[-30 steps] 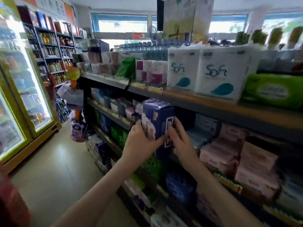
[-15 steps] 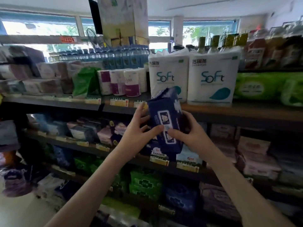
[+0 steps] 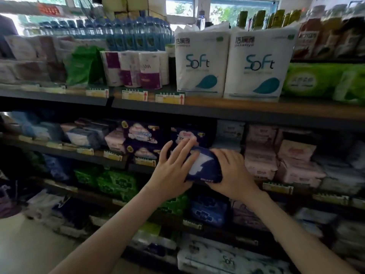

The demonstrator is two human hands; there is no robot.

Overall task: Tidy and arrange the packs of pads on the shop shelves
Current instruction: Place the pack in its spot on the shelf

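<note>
A dark blue pack of pads [image 3: 203,165] lies on its side at the front of the second shelf [image 3: 110,158], held between both hands. My left hand [image 3: 173,171] lies over its left end with long fingers reaching across the top. My right hand [image 3: 231,175] grips its right end, thumb under the front edge. More dark blue packs [image 3: 144,135] stand behind and to the left. Pink packs [image 3: 260,155] are stacked to the right.
White "Soft" tissue bundles [image 3: 201,62] and green packs [image 3: 316,80] fill the top shelf [image 3: 237,107]. Green packs [image 3: 116,182] and blue packs [image 3: 209,210] fill the shelf below my hands. Pale floor [image 3: 29,244] lies at the lower left.
The view has turned to face the shelves. Both hands have lowered the dark blue pack from upright near the top shelf edge to lying sideways at the second shelf.
</note>
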